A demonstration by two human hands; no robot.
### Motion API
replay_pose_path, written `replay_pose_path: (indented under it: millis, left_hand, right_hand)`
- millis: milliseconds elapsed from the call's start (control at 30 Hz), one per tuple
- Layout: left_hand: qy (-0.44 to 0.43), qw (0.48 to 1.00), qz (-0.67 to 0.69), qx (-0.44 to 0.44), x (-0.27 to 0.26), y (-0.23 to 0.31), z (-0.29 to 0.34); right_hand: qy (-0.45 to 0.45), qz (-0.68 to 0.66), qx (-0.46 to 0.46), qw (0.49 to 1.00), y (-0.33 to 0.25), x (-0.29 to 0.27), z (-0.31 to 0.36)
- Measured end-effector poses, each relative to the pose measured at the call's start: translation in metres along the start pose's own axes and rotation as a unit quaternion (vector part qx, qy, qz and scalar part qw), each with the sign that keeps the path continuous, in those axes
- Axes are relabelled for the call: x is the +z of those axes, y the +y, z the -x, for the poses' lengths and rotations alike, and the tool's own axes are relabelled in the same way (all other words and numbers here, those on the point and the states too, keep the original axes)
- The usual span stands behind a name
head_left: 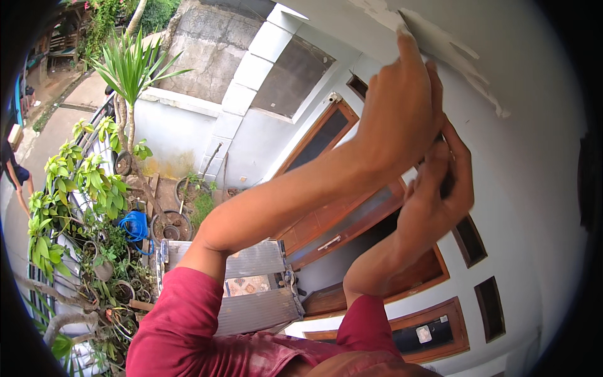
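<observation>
Up top, a broad pale painted surface (540, 81) fills the upper right, and across it runs a ragged, lighter patch (468, 74), with a thin dark line by its edge. Below, the white house front tilts through the view with its brown-framed door (342, 242), and a grey boundary wall (213, 47) rises behind.

Now the hands, both raised high! The left hand (402, 113) is right up at the patch, index finger stretched out, its tip at the dark line; the other fingers fold in, and whether they grip anything, I cannot tell. Just beneath, the right hand (433, 195) curls its fingers narrowly close by the left wrist; what sits inside that curl is hidden.

The left forearm cuts straight across, covering part of the door. Under it, a ridged metal platform (254, 259); to the left, leafy plants (88, 182), a spiky-leaved plant (130, 72), a person (17, 166) at the rim, a bright blue object (134, 226) and, smallest, a white camera (334, 97) by a window frame.
</observation>
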State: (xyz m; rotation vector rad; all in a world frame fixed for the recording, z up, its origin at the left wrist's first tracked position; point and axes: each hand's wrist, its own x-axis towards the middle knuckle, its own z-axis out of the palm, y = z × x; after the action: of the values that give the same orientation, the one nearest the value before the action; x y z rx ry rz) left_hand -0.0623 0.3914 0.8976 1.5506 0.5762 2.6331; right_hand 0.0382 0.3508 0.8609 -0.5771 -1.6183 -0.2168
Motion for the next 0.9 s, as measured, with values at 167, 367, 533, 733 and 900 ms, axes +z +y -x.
replay_pose_path:
  millis: [167, 367, 533, 733, 900]
  left_hand:
    - [0.011, 0.999, -0.039, 0.010, -0.005, 0.000, 0.002]
    - [0.022, 0.999, -0.047, 0.011, -0.005, 0.005, 0.006]
    - [0.036, 0.998, -0.037, 0.040, -0.002, 0.006, 0.002]
    - [0.056, 0.998, 0.020, 0.010, 0.006, 0.009, 0.009]
    - [0.074, 0.996, -0.024, 0.031, 0.009, 0.006, 0.015]
  right_hand:
    - [-0.008, -0.011, -0.002, 1.000, 0.001, 0.007, -0.003]
    - [-0.032, -0.016, 0.018, 0.999, 0.005, -0.003, 0.000]
    - [-0.009, -0.008, 0.014, 1.000, -0.001, -0.007, 0.002]
    - [-0.018, -0.020, 0.001, 1.000, -0.007, -0.008, -0.003]
    - [-0.051, -0.020, -0.024, 0.998, -0.007, -0.009, 0.000]
